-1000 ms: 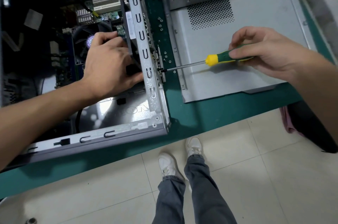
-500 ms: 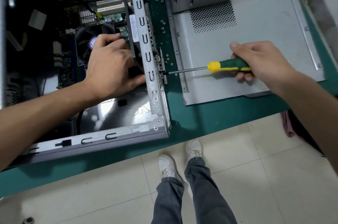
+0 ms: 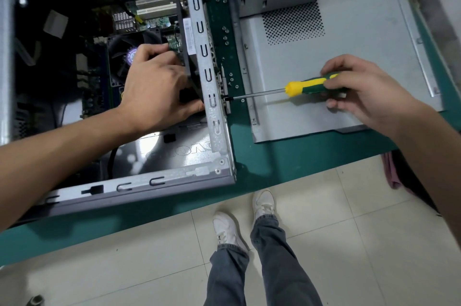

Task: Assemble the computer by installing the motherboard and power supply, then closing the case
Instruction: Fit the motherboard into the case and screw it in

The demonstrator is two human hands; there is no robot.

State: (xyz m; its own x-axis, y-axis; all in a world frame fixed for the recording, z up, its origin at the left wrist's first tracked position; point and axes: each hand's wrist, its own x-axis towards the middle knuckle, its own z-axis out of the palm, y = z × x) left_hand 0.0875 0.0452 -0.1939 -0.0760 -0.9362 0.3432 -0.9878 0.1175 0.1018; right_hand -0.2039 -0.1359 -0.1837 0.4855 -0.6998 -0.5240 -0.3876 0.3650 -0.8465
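Green bench (image 3: 274, 161): open case (image 3: 159, 181), side panel (image 3: 349, 38) (loose screws (image 3: 225, 37) between).

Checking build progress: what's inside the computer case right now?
Inside the computer case: motherboard, cooler fan, and a black part held by the left hand. That hand covers what lies beneath it.

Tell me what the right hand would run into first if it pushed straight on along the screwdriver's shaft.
The right hand holds the screwdriver, whose tip already sits at a screw on the computer case. Pushed further along that line, it would likely meet that rear panel first.
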